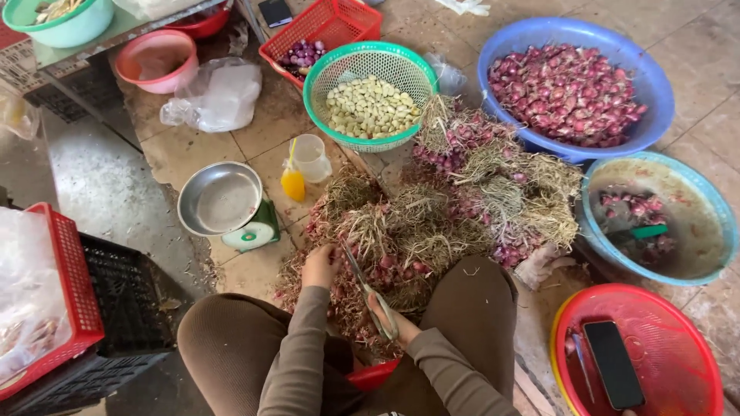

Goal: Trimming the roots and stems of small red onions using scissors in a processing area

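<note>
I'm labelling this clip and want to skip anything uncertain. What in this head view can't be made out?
- Left hand: fingers buried in the shallot bunches, so what they pinch is hidden.
- Scissors: the right hand covers the handles; blade tips vanish among dry stalks.
- Kitchen scale: its steel pan hides most of the dial, which is too small to read.
- Red basin: cut off by the frame's lower right edge.
- Plastic bag: contents blurred.

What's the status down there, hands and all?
Right hand grips scissors. Left hand holds a shallot bunch. Nothing blocks them.
</note>
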